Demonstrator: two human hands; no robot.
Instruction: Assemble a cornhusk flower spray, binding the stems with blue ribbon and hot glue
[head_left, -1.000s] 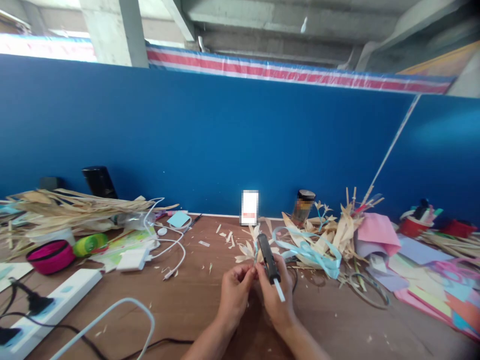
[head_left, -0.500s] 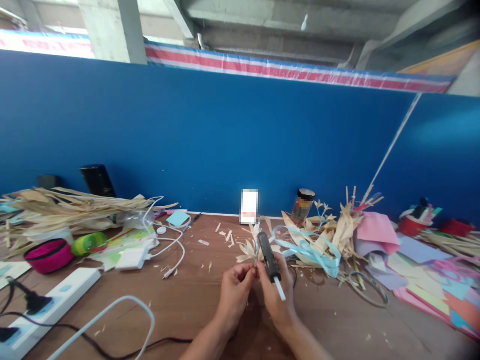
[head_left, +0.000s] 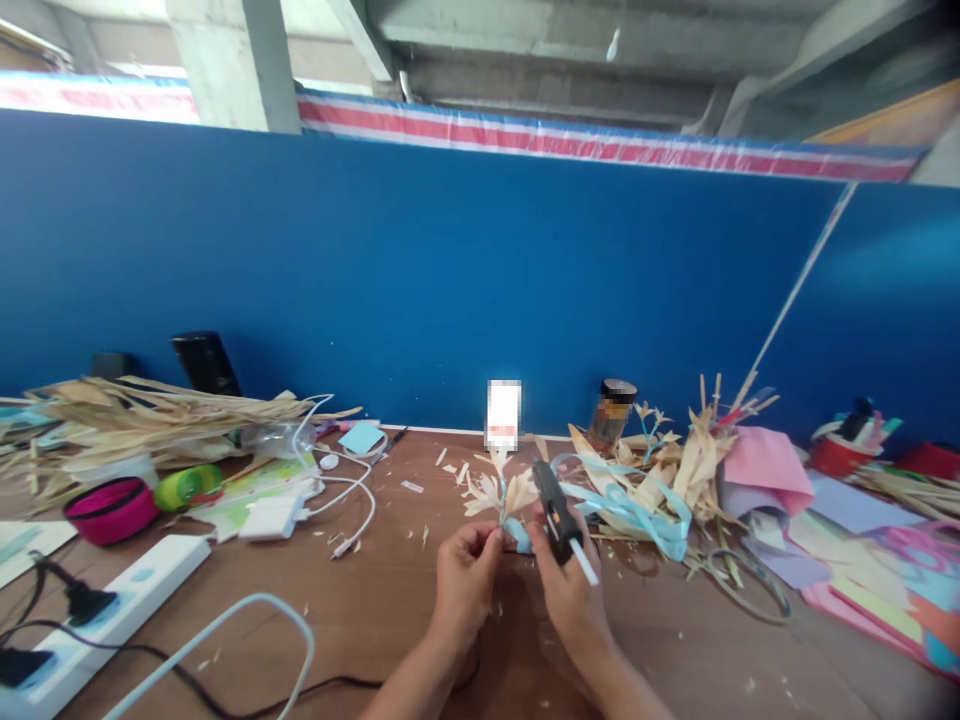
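Note:
My left hand (head_left: 469,575) is closed, thumb and fingertips pinching the stem of a dried-husk flower (head_left: 501,492) whose pale petals spread above it. Light blue ribbon (head_left: 517,535) shows at the stem, just right of the fingertips. My right hand (head_left: 574,585) is wrapped round a black hot glue gun (head_left: 555,510), which has a white glue stick (head_left: 583,562) jutting from its rear toward me. The gun is now a little to the right of the flower, apart from it.
Dried husks (head_left: 697,455) and a loose blue ribbon (head_left: 637,515) lie to the right, near a dark-lidded jar (head_left: 613,415) and coloured papers (head_left: 862,590). At left are a power strip (head_left: 112,610), cables, a pink round case (head_left: 112,510) and more husk strips (head_left: 150,405).
My right hand has moved the glue gun rightward, away from the flower and my left hand. The flower and the blue ribbon at its stem show more fully. The view has shifted slightly.

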